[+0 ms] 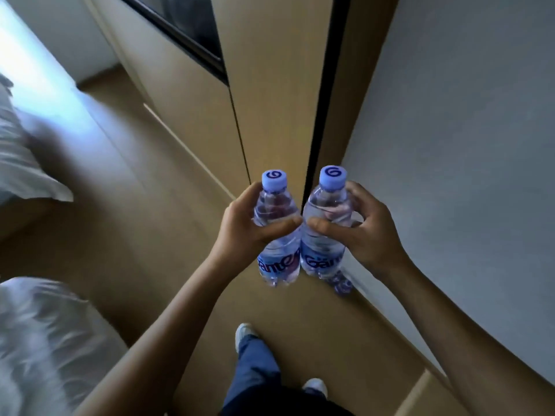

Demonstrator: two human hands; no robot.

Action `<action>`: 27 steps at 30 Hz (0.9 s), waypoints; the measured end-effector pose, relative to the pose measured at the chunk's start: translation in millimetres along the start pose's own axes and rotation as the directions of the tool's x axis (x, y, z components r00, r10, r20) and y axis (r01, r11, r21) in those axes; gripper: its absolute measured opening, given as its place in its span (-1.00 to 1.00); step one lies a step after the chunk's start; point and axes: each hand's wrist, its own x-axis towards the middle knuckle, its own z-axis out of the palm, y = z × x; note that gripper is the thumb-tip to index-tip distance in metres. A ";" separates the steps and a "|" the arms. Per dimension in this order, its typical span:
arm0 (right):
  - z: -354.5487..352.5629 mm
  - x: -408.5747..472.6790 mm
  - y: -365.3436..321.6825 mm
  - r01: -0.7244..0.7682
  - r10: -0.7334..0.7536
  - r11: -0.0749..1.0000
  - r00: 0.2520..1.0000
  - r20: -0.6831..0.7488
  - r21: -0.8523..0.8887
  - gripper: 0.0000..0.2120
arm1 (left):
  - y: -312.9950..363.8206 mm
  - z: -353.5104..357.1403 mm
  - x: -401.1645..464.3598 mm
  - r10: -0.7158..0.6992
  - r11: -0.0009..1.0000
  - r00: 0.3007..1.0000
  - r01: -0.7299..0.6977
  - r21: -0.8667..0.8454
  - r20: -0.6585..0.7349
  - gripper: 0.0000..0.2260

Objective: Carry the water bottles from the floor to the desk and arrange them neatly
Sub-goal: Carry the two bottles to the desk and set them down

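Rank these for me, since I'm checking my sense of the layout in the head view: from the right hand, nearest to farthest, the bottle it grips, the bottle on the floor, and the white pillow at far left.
1. The right-hand bottle, gripped by the right hand.
2. The floor bottle, just below, beside the wall.
3. The white pillow, across the room at far left.

Bare forearms, blue jeans, white shoes

Both forearms are bare up to the frame's lower edge, with no sleeve, watch or band showing on either wrist. The left hand (pixel 249 226) and the right hand (pixel 366 232) carry no rings or gloves. The legs wear blue denim jeans (pixel 255 367), creased at the knee and cuff. 2 white shoes (pixel 244 333) show below the hems, the rear one partly hidden. A dark garment edge sits at the bottom centre.
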 end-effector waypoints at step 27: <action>386.1 295.2 -33.2 -0.062 0.037 0.998 0.827 0.561 0.025 -0.55 | -111.4 -358.7 95.2 -0.122 0.983 0.782 0.181 0.035 -0.612 -0.58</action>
